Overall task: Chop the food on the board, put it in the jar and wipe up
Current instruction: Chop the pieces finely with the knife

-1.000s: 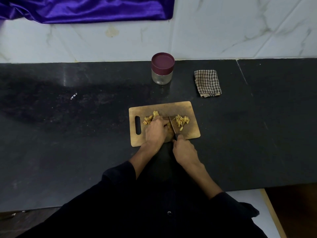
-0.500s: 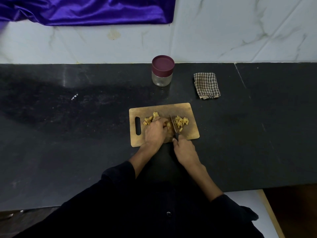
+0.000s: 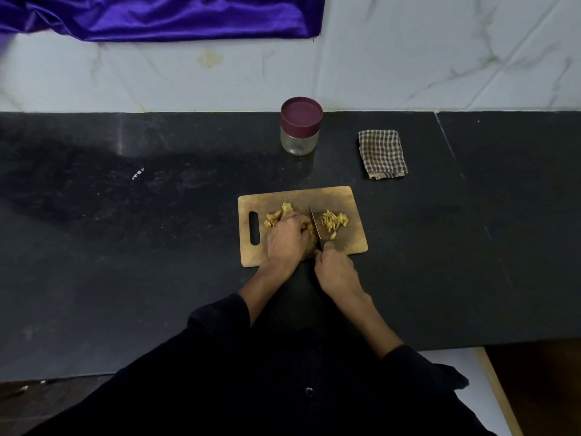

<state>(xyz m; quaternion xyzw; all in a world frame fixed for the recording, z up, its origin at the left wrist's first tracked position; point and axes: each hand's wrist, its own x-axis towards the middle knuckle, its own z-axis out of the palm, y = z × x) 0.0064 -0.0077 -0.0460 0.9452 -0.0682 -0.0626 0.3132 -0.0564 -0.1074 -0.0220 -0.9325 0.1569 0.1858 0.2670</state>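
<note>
Yellowish food in two heaps on board (image 3: pixel 301 196), centre frame: rough chunks (image 3: pixel 276 215) left, thin cut strips (image 3: pixel 334 221) right. Left hand (image 3: pixel 287 239) curled, pressing food beside blade. Right hand (image 3: pixel 336 272) closed round knife (image 3: pixel 315 225). Lidded jar (image 3: pixel 301 125) above; cloth (image 3: pixel 382 153) upper right.

No legible text, label, brand, number or sign appears in the head view. The jar (image 3: pixel 301 127), standing beyond the cutting board (image 3: pixel 301 226), shows a plain maroon lid and bare clear glass. The checked cloth (image 3: pixel 382 153), to the right of the jar, has a small tag at its near edge, too small to read. A small white mark (image 3: pixel 137 174) on the desk (image 3: pixel 125 247), well to the left of the jar, forms no readable characters.
</note>
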